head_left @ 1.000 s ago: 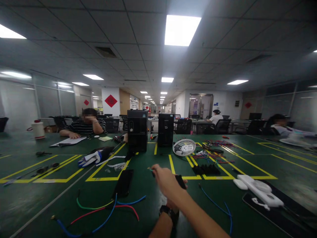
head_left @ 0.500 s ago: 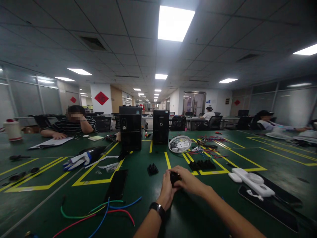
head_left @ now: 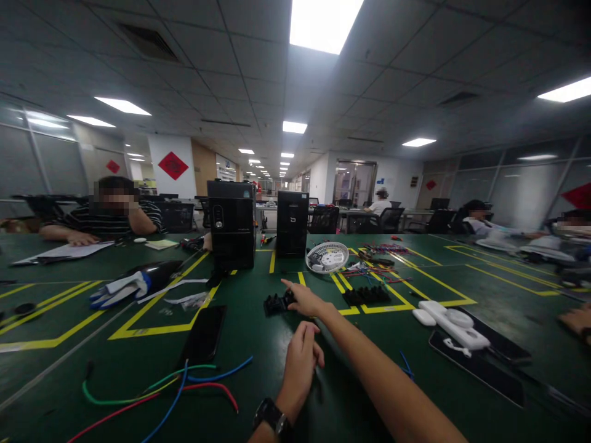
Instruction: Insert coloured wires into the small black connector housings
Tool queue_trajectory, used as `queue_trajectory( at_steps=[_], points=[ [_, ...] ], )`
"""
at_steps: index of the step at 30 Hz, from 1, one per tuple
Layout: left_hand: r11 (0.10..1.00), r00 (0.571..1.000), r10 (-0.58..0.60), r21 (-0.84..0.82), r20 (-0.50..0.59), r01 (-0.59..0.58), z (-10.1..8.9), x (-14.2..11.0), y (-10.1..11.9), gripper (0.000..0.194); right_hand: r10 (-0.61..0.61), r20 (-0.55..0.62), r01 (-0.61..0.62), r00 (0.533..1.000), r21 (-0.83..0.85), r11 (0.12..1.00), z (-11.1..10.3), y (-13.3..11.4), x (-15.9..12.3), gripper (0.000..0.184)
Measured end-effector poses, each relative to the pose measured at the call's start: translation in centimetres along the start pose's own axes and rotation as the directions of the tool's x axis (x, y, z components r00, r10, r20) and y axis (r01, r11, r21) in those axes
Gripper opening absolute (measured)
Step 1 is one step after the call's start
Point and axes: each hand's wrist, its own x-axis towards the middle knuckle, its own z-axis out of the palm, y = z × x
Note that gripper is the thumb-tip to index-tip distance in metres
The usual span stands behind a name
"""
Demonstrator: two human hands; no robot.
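Observation:
My right hand [head_left: 305, 299] reaches forward over the table. Its fingers are around a small black part [head_left: 289, 298], low at the tabletop, with the index finger stretched out past it. Right beside it, on the left, stands a similar black part [head_left: 273, 305] with upright prongs; whether the two touch, I cannot tell. Nearer to me, my left hand [head_left: 301, 360], with a dark watch [head_left: 270, 416] on its wrist, hovers half curled, thumb apart from the fingers, and nothing shows in it. A row of similar black parts [head_left: 367, 296] lies to the right.
Two black computer towers [head_left: 231, 231] stand behind. Near them are a white basket [head_left: 327, 257] and loose coloured wires [head_left: 378, 267]. A dark phone [head_left: 203, 332], longer wires [head_left: 178, 381] and gloves [head_left: 120, 289] lie left; a white charger [head_left: 455, 323] lies right. Other people sit around the table.
My hands have parted. The right hand has carried a black part forward and left, from between both hands to beside the standing one; the left stays back. The view has shifted slightly.

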Motion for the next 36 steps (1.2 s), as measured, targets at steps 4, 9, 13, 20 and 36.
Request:
queue_trajectory(
  at_steps=[4,9,13,20,36],
  points=[
    [0.999,1.000,0.014,-0.036,0.004,-0.014,0.1,0.1,0.1,0.034,0.198,-0.117,-0.214,0.973,-0.148,0.965,-2.3,1.8,-2.8,0.067],
    [0.997,0.998,0.069,-0.016,-0.001,-0.069,0.3,0.3,0.3,0.031,0.529,-0.305,-0.604,0.792,-0.263,0.753,-4.3,5.7,-8.5,0.037],
    [0.992,0.990,0.126,-0.005,-0.066,-0.126,0.2,0.7,0.3,0.030,0.544,-0.291,-0.615,0.787,-0.297,0.730,-3.6,6.1,-10.4,0.026],
    [0.992,0.989,0.073,-0.089,-0.131,-0.085,-0.2,0.9,0.0,0.024,0.525,-0.237,-0.568,0.817,-0.177,0.804,-5.1,4.2,-10.1,0.025],
    [0.812,0.973,-0.201,-0.576,-0.116,0.099,-1.0,0.5,0.8,0.026,0.416,-0.303,-0.400,0.857,0.116,0.909,-9.2,1.4,-23.6,0.023]
  ],
)
